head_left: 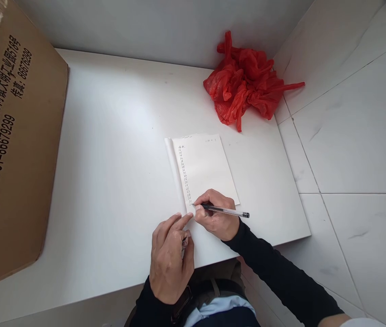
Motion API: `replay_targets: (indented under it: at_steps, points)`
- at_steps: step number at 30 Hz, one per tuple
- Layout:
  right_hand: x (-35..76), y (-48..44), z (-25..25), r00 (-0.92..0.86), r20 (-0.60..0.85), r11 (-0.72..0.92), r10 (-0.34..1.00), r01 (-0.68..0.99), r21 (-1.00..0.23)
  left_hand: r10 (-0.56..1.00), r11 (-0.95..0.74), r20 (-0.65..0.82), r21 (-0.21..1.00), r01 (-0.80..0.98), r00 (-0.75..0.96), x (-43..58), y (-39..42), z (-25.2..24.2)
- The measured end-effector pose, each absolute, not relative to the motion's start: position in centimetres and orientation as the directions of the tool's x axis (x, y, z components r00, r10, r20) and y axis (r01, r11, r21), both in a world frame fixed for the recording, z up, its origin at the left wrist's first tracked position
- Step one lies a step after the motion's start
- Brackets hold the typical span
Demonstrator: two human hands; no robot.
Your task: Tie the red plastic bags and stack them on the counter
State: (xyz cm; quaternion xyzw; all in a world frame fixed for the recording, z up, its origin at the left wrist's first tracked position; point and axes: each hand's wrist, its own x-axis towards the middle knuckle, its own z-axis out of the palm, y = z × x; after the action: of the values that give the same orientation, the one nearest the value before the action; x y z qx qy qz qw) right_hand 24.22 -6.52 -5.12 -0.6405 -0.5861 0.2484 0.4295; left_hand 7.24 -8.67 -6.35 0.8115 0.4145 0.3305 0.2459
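Observation:
My right hand is closed around a clear-barrelled pen with a black end. The pen's tip rests on the page of a notepad, low in a column of handwritten numbers that runs down its left side. Just left of it, my left hand has its fingertips at the notepad's lower left corner. Between its thumb and curled fingers shows a small clear piece, apparently a pen cap, mostly hidden.
The white table bears a large printed cardboard box on the left. A crumpled red plastic bag lies at the back right corner. Walls stand behind and at the right, the right one of marbled tiles.

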Motion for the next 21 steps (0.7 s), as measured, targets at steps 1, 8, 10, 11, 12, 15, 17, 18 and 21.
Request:
replay_targets:
  at_steps: [1, 8, 10, 11, 12, 15, 17, 18, 21]
  points:
    - [24.23, -6.51, -5.14, 0.188, 0.186, 0.058, 0.964, 0.538, -0.841, 0.835, -0.535, 0.332, 0.673, 0.511, 0.438, 7.22, -8.69, -6.35]
    - [24.24, -6.4, -5.06, 0.18, 0.19, 0.062, 0.965, 0.547, -0.835, 0.837, -0.534, 0.336, 0.671, 0.514, 0.431, 7.27, -8.62, -6.41]
    - [24.21, -6.36, -5.02, 0.188, 0.196, 0.061, 0.962, 0.551, -0.832, 0.837, -0.536, 0.338, 0.669, 0.516, 0.431, 7.3, -8.57, -6.39]
    - [24.2, -6.34, -5.0, 0.192, 0.197, 0.06, 0.961, 0.552, -0.832, 0.836, -0.537, 0.338, 0.668, 0.515, 0.432, 7.3, -8.57, -6.37]
    - [24.19, -6.33, -4.99, 0.194, 0.197, 0.059, 0.961, 0.551, -0.832, 0.836, -0.537, 0.338, 0.668, 0.515, 0.433, 7.31, -8.57, -6.35]
    - [24.21, -6.32, -4.99, 0.185, 0.197, 0.067, 0.963, 0.545, -0.836, 0.835, -0.538, 0.34, 0.669, 0.513, 0.432, 7.31, -8.62, -6.31]
    - [24.25, -6.34, -5.01, 0.175, 0.203, 0.078, 0.963, 0.543, -0.836, 0.835, -0.538, 0.341, 0.669, 0.513, 0.431, 7.31, -8.65, -6.32]
    - [24.26, -6.35, -5.03, 0.171, 0.206, 0.082, 0.963, 0.544, -0.835, 0.836, -0.538, 0.341, 0.67, 0.512, 0.431, 7.31, -8.65, -6.34]
    - [24.27, -6.38, -5.12, 0.17, 0.204, 0.08, 0.964, 0.547, -0.834, 0.835, -0.539, 0.343, 0.67, 0.51, 0.431, 7.34, -8.61, -6.4]
